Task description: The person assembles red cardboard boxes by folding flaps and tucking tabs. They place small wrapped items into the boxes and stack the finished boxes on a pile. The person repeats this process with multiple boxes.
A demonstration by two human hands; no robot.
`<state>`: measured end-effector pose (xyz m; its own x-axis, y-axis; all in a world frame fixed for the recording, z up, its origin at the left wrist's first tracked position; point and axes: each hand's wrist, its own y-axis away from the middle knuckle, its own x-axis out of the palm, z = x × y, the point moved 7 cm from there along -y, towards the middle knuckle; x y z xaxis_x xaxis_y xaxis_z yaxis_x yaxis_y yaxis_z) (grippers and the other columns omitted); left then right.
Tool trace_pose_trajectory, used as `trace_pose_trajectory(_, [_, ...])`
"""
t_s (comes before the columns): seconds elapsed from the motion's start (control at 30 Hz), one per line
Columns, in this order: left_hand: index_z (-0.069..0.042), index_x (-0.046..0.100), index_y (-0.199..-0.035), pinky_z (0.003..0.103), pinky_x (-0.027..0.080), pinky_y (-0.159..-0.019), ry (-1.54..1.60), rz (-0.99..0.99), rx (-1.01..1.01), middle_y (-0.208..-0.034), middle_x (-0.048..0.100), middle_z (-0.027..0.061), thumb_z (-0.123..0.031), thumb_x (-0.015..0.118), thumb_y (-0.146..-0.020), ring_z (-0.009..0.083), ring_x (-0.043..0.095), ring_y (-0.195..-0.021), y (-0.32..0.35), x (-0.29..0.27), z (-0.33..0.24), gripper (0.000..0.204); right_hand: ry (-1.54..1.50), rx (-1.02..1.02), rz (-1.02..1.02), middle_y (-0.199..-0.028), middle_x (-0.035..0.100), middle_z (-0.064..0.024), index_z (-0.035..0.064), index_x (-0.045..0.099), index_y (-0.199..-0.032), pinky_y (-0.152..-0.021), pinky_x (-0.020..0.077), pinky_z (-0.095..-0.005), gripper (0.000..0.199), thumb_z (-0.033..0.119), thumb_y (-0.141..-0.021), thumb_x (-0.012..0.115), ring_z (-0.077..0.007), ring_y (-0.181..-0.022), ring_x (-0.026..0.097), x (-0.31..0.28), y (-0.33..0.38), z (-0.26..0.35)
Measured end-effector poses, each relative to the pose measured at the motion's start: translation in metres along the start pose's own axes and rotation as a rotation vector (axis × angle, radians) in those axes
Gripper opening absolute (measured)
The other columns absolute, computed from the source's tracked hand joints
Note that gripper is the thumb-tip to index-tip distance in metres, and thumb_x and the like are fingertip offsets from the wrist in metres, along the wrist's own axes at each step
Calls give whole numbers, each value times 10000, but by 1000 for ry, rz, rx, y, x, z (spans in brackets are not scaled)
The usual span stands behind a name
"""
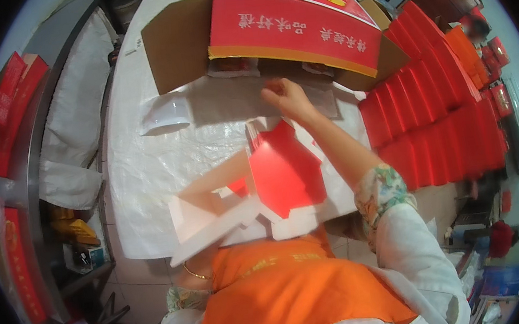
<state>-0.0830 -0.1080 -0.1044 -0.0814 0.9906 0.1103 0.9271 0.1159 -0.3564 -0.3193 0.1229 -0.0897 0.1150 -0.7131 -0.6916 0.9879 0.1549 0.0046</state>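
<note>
My right hand (288, 99) is stretched forward over the table, just before the open side of a large red carton (294, 26). Its fingers are curled in, and nothing shows between them. Sealed packets (234, 67) lie inside the carton, partly under its upper edge. Close to my body stands an unfolded gift box (288, 175), red on one panel and pale on its inner walls and flaps. My left wrist (196, 273), with a gold bracelet, is beside the box's lower left corner. The box hides my left hand and its fingers.
A white sheet covers the table (146, 203), with a curved piece of clear plastic (167, 113) on it. Stacks of red boxes (433, 103) rise on the right. The carton's brown flap (176, 44) juts out left. A metal shelf (28, 201) stands at far left.
</note>
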Motion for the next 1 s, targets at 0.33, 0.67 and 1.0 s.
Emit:
trace_pose_trajectory(0.33, [37,611,-1087,324,546,-767,-58,-8,5,-1029,673,149,-90,690,-882,236,662,-889,-4,-23,8,253,-64,40,-318,-1235,606,-115,74,508,-1352,-856,518,-345,545,338,-906,676,-231,-1051,618,47,-164,-32])
trace_pose_trajectory(0.67, [25,596,-1074,349,527,-811,-124,30,276,-1041,645,164,-67,704,-836,289,641,-921,-32,-13,-48,277,-498,164,81,-1192,605,-61,95,486,-1350,-771,555,-327,476,244,-936,667,-167,-1041,613,29,-19,-21])
trace_pose_trajectory(1.0, [7,614,-1142,291,549,-791,133,-33,-282,-1009,684,73,-48,811,-766,144,649,-926,-34,-50,-4,427,-795,-441,-193,-1141,625,-56,67,500,-1278,-882,525,-325,341,108,-962,623,-147,-1029,627,-122,109,142])
